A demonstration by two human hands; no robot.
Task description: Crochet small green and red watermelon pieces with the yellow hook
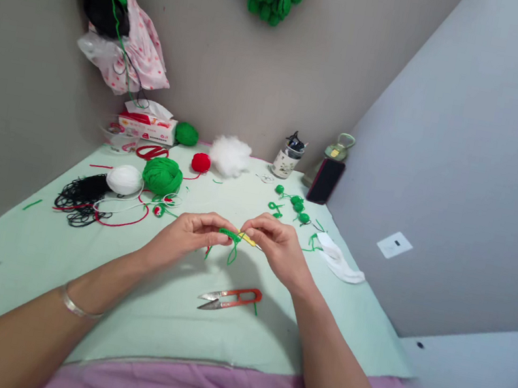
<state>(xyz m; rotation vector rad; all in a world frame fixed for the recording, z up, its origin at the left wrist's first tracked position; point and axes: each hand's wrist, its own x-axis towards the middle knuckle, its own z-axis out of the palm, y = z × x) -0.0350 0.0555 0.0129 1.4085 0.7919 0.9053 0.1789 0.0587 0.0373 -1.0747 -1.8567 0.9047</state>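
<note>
Between thumb and fingers, my left hand [198,231] pinches a small green crochet piece [229,235]. A loop of green yarn [232,254] hangs below it. My right hand [277,242] is closed around a crochet hook [248,240] with a yellow handle, its tip end meeting the green piece. A short red and green strand shows under my left fingers. On the table just below my hands lie orange-handled thread snips [232,298], blades pointing left.
Balls of green [162,176], white [124,179] and red yarn [201,162] sit at the left and back, near black yarn [84,198] and white stuffing [230,155]. Small green balls [297,204], a phone [326,181] and a white cloth [339,259] are at the right.
</note>
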